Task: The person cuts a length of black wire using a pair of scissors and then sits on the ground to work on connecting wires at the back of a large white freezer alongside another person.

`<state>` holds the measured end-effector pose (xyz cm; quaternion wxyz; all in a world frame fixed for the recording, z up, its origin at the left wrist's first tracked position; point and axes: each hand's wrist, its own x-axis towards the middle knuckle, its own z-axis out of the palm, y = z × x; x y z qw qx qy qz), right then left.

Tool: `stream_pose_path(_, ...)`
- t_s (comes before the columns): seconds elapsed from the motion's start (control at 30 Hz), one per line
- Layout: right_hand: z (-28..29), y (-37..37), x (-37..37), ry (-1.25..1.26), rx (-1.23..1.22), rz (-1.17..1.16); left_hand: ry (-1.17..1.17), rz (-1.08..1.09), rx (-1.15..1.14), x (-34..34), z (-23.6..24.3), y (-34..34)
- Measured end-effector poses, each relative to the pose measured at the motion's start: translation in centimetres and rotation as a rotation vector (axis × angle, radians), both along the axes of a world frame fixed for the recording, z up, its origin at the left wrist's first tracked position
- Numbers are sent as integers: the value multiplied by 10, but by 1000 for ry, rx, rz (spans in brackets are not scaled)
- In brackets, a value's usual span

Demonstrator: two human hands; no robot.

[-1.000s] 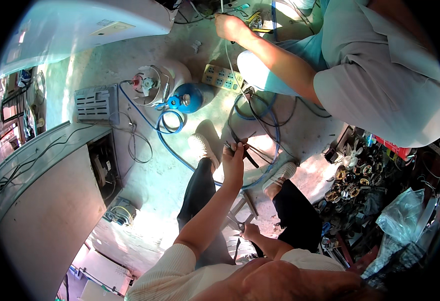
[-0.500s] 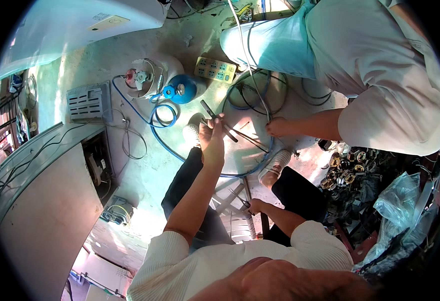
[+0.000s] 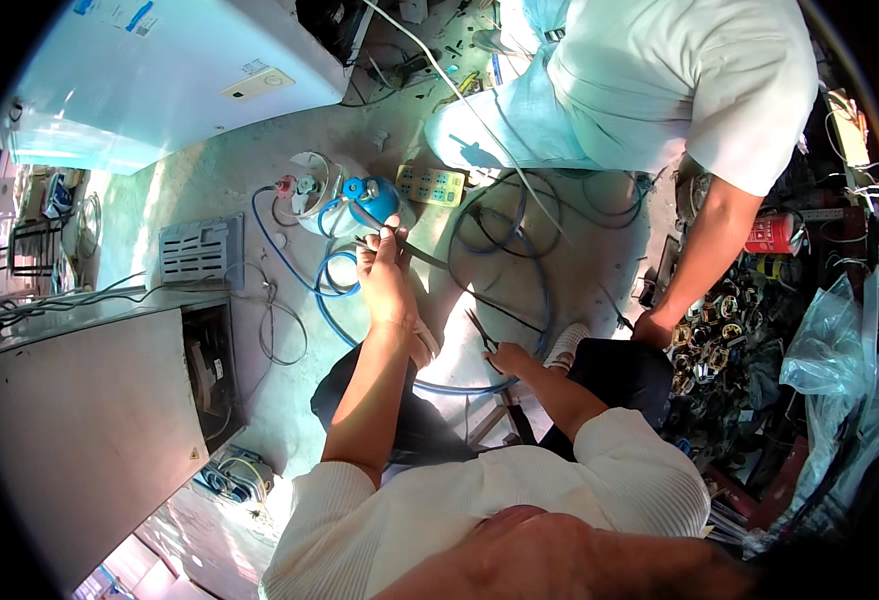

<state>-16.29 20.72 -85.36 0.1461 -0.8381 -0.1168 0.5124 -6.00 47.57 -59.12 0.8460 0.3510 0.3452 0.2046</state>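
My left hand (image 3: 386,278) is raised in front of me with its fingers closed around a dark flat strip (image 3: 421,256). The strip slants across the fingertips, one end over the blue cylinder (image 3: 381,203); its exact kind is unclear. Lower and to the right, my right hand (image 3: 507,358) grips scissors-like dark pliers (image 3: 477,328), their slim jaws pointing away from me and apart from the strip. Beyond both hands, a blue hose (image 3: 331,318) loops over the floor.
Across from me a co-worker bends over, a hand (image 3: 651,328) down beside my knee. A yellow power strip (image 3: 431,186) and white gas cylinder (image 3: 314,190) stand beyond the hoses. Metal parts (image 3: 724,335) are heaped at right; a metal cabinet (image 3: 89,410) stands at left.
My right hand has moved forward with the pliers, up from near my lap. My left hand has shifted slightly left with the strip. The co-worker's hand has left the white hose and come down rightward.
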Motion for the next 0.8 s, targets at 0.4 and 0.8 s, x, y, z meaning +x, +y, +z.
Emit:
stream_pose_path(0.4, 61, -56, -97, -149, -123, -282, -316, 105, -211, 4, 4, 37)
stream_pose_path(0.8, 156, -65, -43, -481, 68, 67, 211, 242, -396, -104, -81, 137)
